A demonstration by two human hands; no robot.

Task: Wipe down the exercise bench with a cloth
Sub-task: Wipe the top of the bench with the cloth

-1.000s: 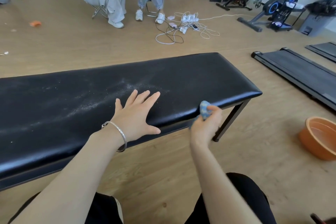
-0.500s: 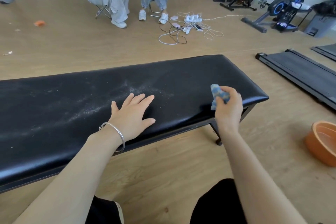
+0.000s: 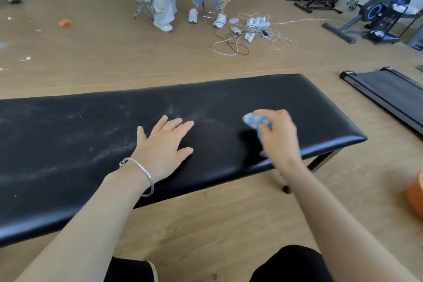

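Meanwhile right hand (image 3: 278,137) grips crumpled blue cloth (image 3: 255,120) over dusty black padded bench (image 3: 297,107), left hand (image 3: 163,146) flat

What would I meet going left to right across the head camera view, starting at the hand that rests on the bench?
Left hand flat on the bench → cloth → right hand gripping it → the bench's right end → orange basin on the floor at the picture's edge.
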